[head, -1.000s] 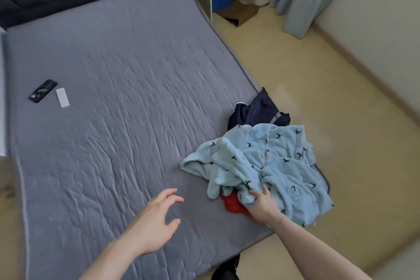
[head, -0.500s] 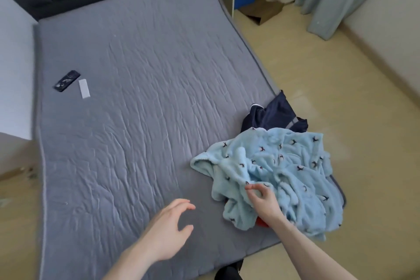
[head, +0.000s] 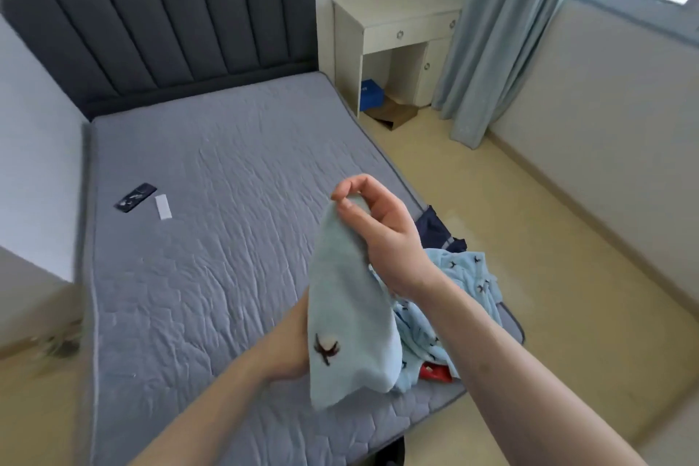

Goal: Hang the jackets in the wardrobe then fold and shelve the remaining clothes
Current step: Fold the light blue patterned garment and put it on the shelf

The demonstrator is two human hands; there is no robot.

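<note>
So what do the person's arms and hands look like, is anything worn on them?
Both arms are bare as far as the picture shows: no sleeves, gloves, watch or rings in view. The right hand shows fully, up to the forearm. The left hand is mostly hidden behind light blue fabric, so its fingers cannot be checked.

Clothes pile [head: 465, 287] on mattress's [head: 227, 238] right edge
</note>
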